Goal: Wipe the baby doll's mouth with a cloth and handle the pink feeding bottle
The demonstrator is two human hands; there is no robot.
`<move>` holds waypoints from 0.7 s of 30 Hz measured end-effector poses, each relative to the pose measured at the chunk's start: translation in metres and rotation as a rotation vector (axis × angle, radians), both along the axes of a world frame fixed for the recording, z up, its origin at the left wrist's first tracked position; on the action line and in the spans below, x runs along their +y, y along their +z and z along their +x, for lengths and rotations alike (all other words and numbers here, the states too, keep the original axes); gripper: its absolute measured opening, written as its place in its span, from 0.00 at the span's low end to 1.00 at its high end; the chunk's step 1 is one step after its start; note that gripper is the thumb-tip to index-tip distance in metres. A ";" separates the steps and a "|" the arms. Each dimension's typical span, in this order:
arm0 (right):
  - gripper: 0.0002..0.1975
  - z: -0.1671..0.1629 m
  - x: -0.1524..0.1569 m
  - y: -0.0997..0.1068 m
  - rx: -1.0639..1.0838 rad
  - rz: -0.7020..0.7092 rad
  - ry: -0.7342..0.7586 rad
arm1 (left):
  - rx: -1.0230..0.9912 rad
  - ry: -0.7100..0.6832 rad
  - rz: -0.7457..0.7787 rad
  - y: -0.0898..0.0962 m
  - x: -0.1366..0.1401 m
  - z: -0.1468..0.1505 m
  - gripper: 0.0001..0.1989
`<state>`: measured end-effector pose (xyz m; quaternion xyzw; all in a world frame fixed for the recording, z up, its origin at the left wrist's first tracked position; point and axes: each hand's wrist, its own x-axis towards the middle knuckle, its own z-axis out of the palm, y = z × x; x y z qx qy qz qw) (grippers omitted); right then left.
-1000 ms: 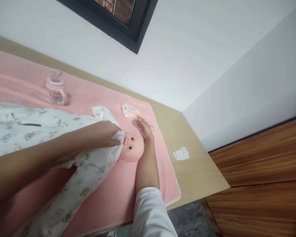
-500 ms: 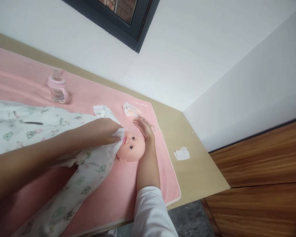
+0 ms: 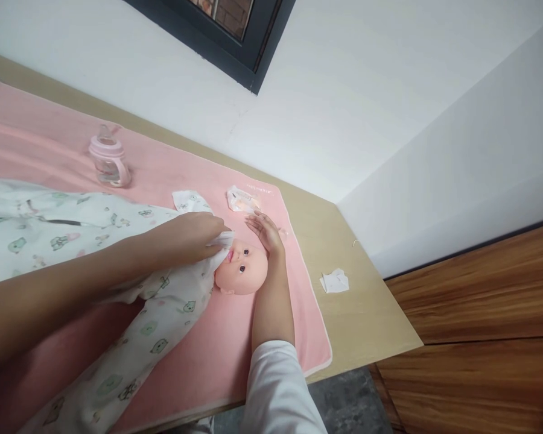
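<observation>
a: surface and room?

b: pale wood bench (image 3: 371, 325) against a white wall (image 3: 344, 90); a pink mat (image 3: 199, 349) covers much of it. dark-framed window (image 3: 248, 66) above, wood-grain panels (image 3: 479, 295) to the right, grey floor (image 3: 353, 398) below the bench corner.

a: where is the doll (image 3: 244, 277)?

b: on the mat, its head near the mat's right-hand end. it wears a white printed garment (image 3: 40, 235), one sleeve spread toward the wall, the other toward the near edge.

a: pointing which way?

b: crown toward the bare right end of the bench, body toward the left of the view. long axis runs roughly along the bench. face up, toward the camera.

a: state of the grip?

b: left hand (image 3: 203, 235), reaching in across the garment: fingers pinching a fold of white cloth just beside the doll's mouth. whether that fold belongs to the garment cannot be told. right hand (image 3: 263, 229): fingers extended, curved around past the crown, wrist close against the head; its forearm comes out of a white sleeve.

a: other items?

b: bottle (image 3: 108, 163) with pink collar and handle, upright on the mat; clear packet (image 3: 243, 200) just beyond the right fingertips; crumpled white paper (image 3: 335, 281) on bare wood.
</observation>
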<state>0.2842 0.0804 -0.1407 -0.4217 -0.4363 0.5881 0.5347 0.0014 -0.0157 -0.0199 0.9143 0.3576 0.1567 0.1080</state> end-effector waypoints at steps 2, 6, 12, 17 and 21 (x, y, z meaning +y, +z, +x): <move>0.14 0.000 0.001 0.000 0.004 -0.008 -0.001 | 0.034 -0.004 -0.007 0.001 -0.001 0.000 0.09; 0.15 0.000 0.001 0.000 0.010 0.004 0.018 | 0.036 -0.023 0.005 0.000 -0.001 0.000 0.09; 0.14 -0.001 0.002 0.001 -0.013 -0.018 0.003 | -0.011 -0.048 0.023 -0.014 0.010 0.001 0.10; 0.12 -0.001 0.006 0.001 -0.025 -0.046 -0.010 | -0.007 -0.059 0.032 -0.012 0.013 0.002 0.13; 0.11 -0.001 0.007 0.000 -0.023 -0.046 -0.011 | 0.052 -0.048 -0.010 -0.004 0.011 0.003 0.15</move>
